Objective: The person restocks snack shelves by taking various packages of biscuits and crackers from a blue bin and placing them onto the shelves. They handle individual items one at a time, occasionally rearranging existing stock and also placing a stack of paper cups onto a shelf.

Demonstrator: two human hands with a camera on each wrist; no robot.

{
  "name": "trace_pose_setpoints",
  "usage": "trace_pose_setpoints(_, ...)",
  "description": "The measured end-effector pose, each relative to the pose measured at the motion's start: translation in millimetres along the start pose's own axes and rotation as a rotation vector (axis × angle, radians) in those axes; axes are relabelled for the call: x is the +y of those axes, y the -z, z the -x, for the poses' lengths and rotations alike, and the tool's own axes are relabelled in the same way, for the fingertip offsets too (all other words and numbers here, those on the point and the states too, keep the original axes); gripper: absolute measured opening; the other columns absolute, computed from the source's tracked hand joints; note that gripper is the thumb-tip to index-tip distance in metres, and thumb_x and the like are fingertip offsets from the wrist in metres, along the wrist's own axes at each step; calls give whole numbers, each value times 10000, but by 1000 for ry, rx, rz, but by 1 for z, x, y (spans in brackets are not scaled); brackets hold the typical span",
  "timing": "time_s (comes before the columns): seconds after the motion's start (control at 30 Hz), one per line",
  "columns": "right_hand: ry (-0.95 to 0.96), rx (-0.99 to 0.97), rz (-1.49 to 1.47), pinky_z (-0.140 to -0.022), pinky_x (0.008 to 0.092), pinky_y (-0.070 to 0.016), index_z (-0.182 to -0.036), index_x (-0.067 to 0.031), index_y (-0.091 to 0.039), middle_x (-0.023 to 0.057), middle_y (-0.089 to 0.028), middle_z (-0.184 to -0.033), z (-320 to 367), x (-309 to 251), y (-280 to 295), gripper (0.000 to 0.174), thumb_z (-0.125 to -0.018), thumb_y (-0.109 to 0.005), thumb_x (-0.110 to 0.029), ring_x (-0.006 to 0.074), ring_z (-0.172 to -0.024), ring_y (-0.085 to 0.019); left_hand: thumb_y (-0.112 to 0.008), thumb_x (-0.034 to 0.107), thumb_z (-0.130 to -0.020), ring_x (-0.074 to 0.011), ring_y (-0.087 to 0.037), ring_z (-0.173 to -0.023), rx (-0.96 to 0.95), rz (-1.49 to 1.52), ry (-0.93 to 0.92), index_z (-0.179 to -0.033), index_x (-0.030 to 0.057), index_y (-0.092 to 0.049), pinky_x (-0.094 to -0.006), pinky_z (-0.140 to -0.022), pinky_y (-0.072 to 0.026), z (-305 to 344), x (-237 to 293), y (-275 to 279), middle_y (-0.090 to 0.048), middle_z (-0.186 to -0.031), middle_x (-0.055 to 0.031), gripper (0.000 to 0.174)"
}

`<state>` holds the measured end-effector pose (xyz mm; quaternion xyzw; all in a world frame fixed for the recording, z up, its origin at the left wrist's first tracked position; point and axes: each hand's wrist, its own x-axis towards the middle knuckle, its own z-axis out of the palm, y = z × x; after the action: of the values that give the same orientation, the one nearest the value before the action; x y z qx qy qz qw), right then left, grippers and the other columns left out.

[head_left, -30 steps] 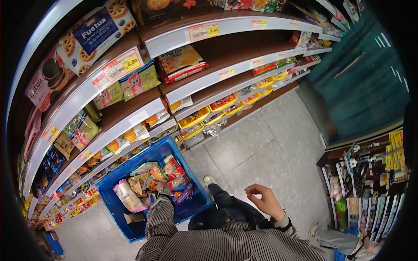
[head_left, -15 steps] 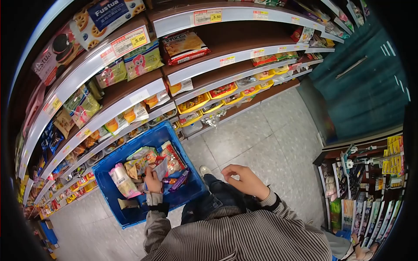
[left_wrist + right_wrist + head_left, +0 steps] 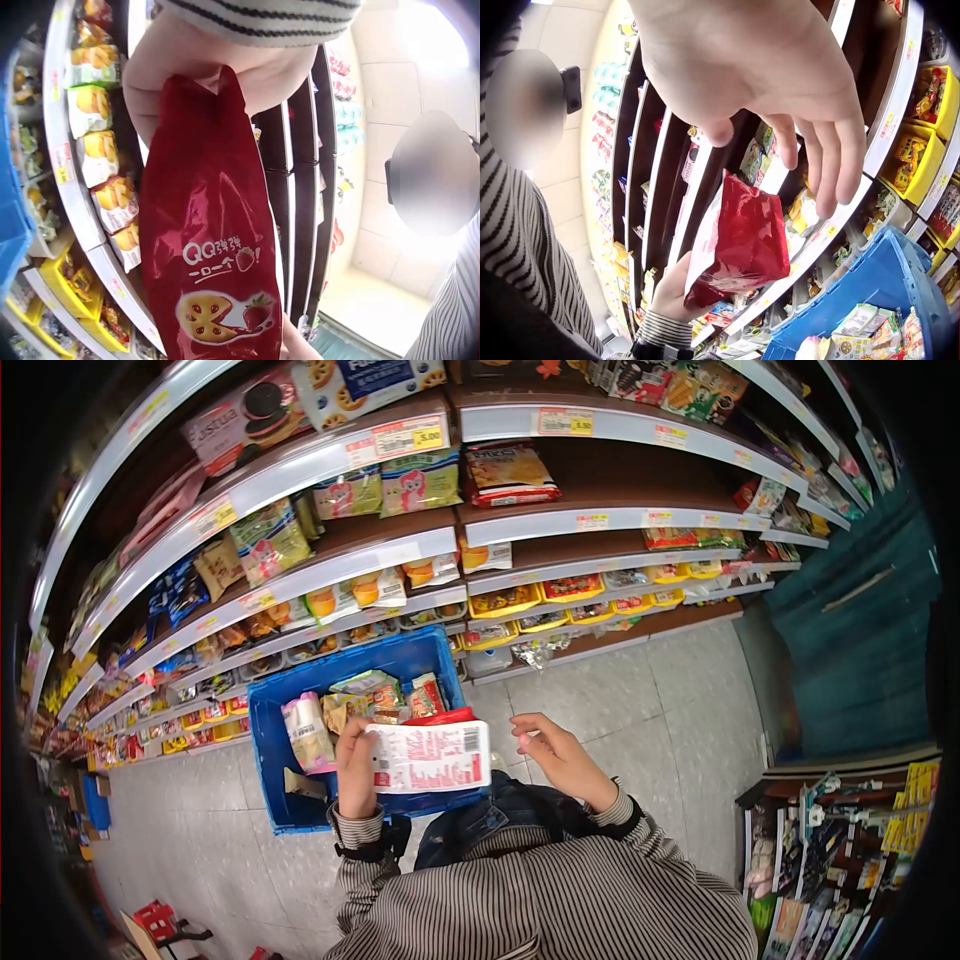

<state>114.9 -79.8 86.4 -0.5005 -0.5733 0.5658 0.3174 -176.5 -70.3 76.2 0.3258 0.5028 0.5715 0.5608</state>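
My left hand point(image 3: 355, 775) grips one end of a red and white snack bag point(image 3: 432, 758) above the crate. Its white printed back with a barcode faces up in the head view. The glossy red front point(image 3: 210, 225) in the left wrist view carries a biscuit and a strawberry picture. My right hand point(image 3: 568, 762) hovers a little to the right of the bag, fingers loosely bent and nothing in them. Below the bag, a blue crate point(image 3: 262, 735) holds several snack packs, among them a pink and white pack point(image 3: 308, 735) at its left side.
Shelves with snack bags and price tags curve along the front and left. Yellow bins point(image 3: 505, 600) of small sweets line the low shelf. A green curtain point(image 3: 860, 630) hangs at the right, with another stocked rack point(image 3: 800, 870) below it. Grey tiled floor point(image 3: 640, 680) lies between.
My left hand has come up out of the crate with the red and white snack bag. The right hand stays empty beside it. The head view has turned to the left.
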Motion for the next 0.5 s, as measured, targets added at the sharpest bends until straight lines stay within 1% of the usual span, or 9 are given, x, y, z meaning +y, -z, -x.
trace_pose_setpoints(0.1,-80,-123,-297,-827,303,-478,-1334,-59,-368,123,-548,-1172,2,-8,7,494,-921,-572,-236,169,-928,-592,-461,39,-879,-36,-463,-682,-71,24,38,-849,55,-491,-191,-632,-379,6,3,-12,-519,-753,28,46)
trace_pose_setpoints(0.13,-72,-140,-292,-827,303,-478,-1334,-59,-368,123,-548,-1172,2,-7,8,494,-921,-572,-236,169,-928,-592,-461,39,-879,-36,-463,-682,-57,26,26,-849,55,-491,-191,-632,-379,9,6,-19,-519,-753,28,46)
trace_pose_setpoints(0.2,80,-292,-298,-870,317,-464,-1384,-77,-290,113,-500,-1260,5,-6,11,596,-897,-608,-204,168,-1059,-549,-468,35,-880,-39,-482,-692,-212,45,-39,-857,49,-488,-191,-639,-386,16,12,-32,-539,-764,17,33)
trace_pose_setpoints(0.23,64,-364,-432,-890,319,-451,-1392,-68,-273,99,-486,-1285,5,-6,13,673,-854,-660,-181,163,-1127,-508,-483,61,-902,-50,-516,-725,-235,49,-62,-887,44,-486,-199,-669,-407,18,11,-34,-576,-801,-5,22)
trace_pose_setpoints(0.33,130,-418,-377,-910,325,-438,-1391,-62,-278,100,-477,-1301,10,-15,22,722,-818,-699,-184,177,-1106,-520,-486,92,-925,-61,-537,-754,-189,44,-154,-916,47,-486,-210,-700,-424,26,14,-51,-612,-858,-25,47)
trace_pose_setpoints(0.37,135,-364,-380,-917,331,-434,-1358,-56,-349,91,-489,-1285,12,-21,22,719,-777,-743,-210,179,-1097,-523,-482,114,-945,-101,-557,-847,-169,-19,-154,-940,46,-481,-239,-774,-435,26,5,-45,-622,-957,-64,68)
trace_pose_setpoints(0.4,141,-380,-374,-917,331,-434,-1358,-56,-349,91,-489,-1285,14,-25,21,719,-777,-743,-210,179,-1097,-523,-482,114,-945,-101,-557,-847,-156,-17,-165,-940,46,-481,-239,-774,-435,25,3,-52,-622,-957,-64,68)
trace_pose_setpoints(0.47,322,-260,-26,-1019,374,-358,-1274,-19,-452,96,-504,-1252,17,-35,17,690,-715,-798,-230,228,-1174,-494,-481,107,-945,-153,-554,-943,35,-25,-427,-947,47,-481,-266,-856,-424,23,-1,-70,-588,-1071,-107,60)
trace_pose_setpoints(0.5,492,-221,213,-1011,382,-362,-1176,-55,-565,103,-519,-1214,18,-52,13,574,-680,-815,-201,259,-1170,-487,-488,96,-940,-193,-523,-1051,79,51,-499,-967,66,-470,-312,-930,-408,16,-20,-65,-515,-1198,-128,44)
